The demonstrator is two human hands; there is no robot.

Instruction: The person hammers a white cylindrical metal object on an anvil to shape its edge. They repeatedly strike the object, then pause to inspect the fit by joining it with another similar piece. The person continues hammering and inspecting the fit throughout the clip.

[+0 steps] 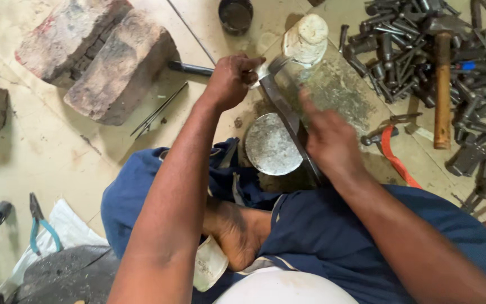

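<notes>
I take the round grey metal block on the floor as my landmark. Just above it, my left hand is clenched around the near end of a long dark metal bar, which runs slanting down past the block's right edge. My right hand lies over the bar's lower stretch, right of the block; it is motion-blurred, so I cannot tell whether it grips the bar or only presses on it.

Beyond the block stands a pale cylindrical stone, with a small dark cup further off. Far left of the block lie two bricks and thin rods. To its right sit a wooden-handled hammer and a heap of dark metal punches and sockets. Blue-handled pliers lie at lower left.

In my judgement the work is mid-course: the bar is held and being worked over the block, nothing set aside as finished, the hammer untouched.
</notes>
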